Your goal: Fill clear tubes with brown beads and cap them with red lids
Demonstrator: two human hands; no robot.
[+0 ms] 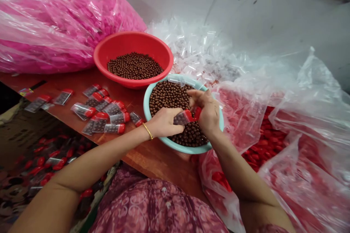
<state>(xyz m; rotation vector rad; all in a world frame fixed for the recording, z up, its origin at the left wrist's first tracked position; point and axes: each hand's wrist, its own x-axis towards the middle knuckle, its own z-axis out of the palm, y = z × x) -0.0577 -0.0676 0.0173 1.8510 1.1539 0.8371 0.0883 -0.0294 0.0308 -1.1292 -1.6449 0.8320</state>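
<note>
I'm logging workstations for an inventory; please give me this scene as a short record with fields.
Left hand: the left hand holds a clear red-capped container
Right hand: the right hand is at the capped end, a red piece by its fingers; grip unclear
Below hands: light blue basin of brown balls
Behind, left: red plastic basin, also holding brown balls
Table, left: group of filled red-capped containers
Far left: plastic bag of pink pieces
Behind, right: heap of clear containers
</note>
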